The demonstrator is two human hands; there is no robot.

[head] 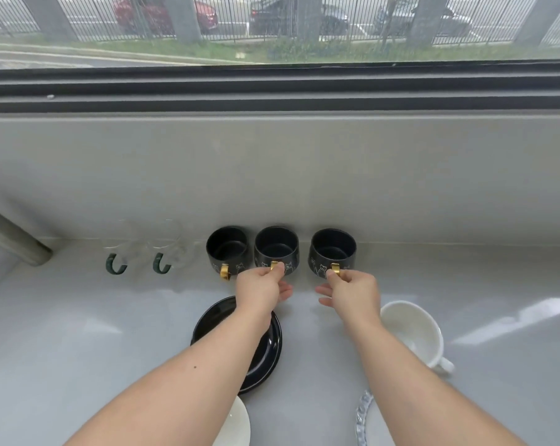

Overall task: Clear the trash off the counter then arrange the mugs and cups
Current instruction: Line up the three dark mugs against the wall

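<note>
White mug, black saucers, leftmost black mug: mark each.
white mug [415, 329]: head view, inner wall.
black saucers [267, 352]: head view, right side of top saucer.
leftmost black mug [226, 244]: head view, dark interior.

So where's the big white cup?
In the head view, the glossy white ceramic cup sits on the grey counter at the right, just beside the person's right forearm, nearer than the row of black mugs.

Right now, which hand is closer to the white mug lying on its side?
Right. The right hand pinches the gold handle of the rightmost black mug, just up and left of the white mug. The left hand holds the middle black mug, farther left.
</note>
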